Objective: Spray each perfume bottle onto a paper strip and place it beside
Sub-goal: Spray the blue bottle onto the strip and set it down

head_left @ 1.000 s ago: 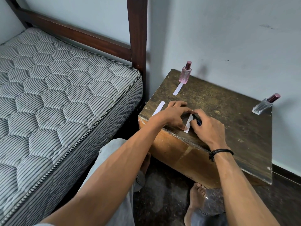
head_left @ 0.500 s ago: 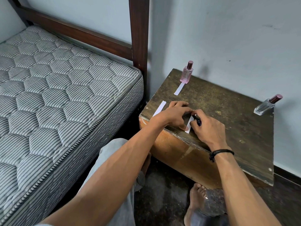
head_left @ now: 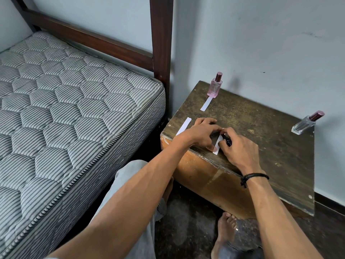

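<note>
Paper strip (head_left: pixel 218 142) lies flat at the near edge of the surface (head_left: pixel 261 128), and its long axis runs from this edge away toward the wall, leaning a little to the right. It sits directly between the two hands. The left hand (head_left: pixel 199 133) comes from its left and presses it down, with the thumb on the near end and the other fingers reaching toward the far end, gripping nothing. The right hand (head_left: pixel 240 148) is at its right side, fingers clamped on a dark pen (head_left: pixel 228 142); whether the tip touches the paper I cannot tell. A second strip (head_left: pixel 183 126) lies free just left of the left hand. Farther, at the back left corner, the pink bottle (head_left: pixel 214 87) stands upright with a third strip (head_left: pixel 206 104) at its foot. Well apart, at the far right, is the clear bottle (head_left: pixel 306 124) with no strip beside it; I judge the pressed strip is meant for it. The right hand is nearer to this bottle, but the pen occupies it. Nothing stands between them
</note>
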